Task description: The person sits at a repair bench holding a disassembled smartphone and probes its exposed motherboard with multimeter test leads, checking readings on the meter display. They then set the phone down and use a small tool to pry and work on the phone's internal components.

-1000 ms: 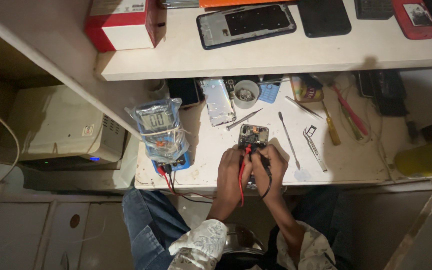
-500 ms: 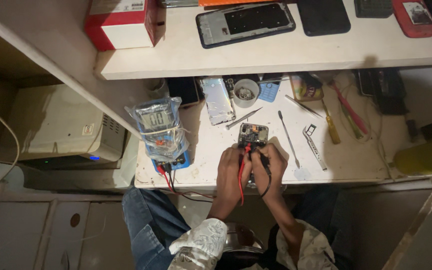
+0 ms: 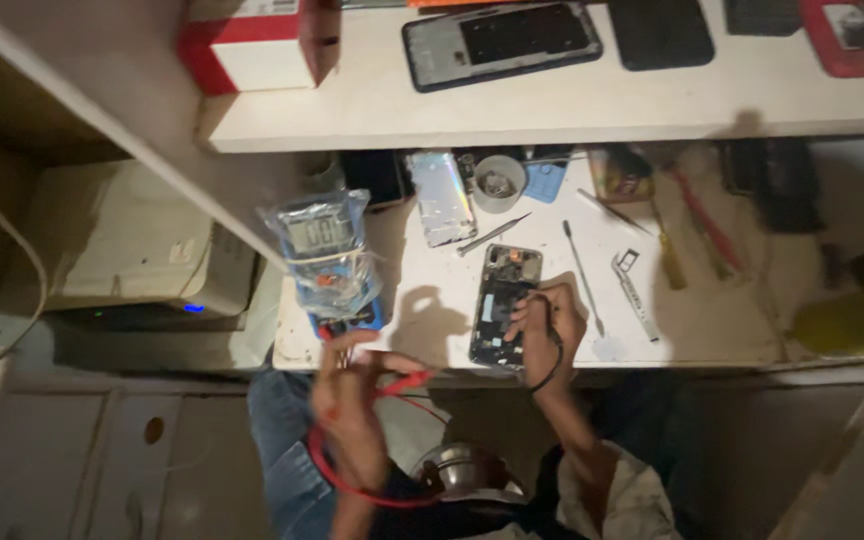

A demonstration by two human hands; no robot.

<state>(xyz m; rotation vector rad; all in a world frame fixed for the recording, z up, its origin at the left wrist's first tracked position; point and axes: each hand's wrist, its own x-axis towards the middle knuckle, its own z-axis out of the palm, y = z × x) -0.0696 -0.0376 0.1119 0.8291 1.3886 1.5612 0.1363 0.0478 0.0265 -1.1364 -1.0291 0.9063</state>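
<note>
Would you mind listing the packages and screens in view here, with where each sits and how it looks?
Red and white box: rectangular, left end of the upper shelf.
Multimeter: wrapped in a clear plastic bag, with a pale grey rectangular screen, left edge of the desk.
Dark slab: flat black rectangle, upper shelf, possibly a phone screen.
Opened phone: on the desk, insides up, no screen visible.
</note>
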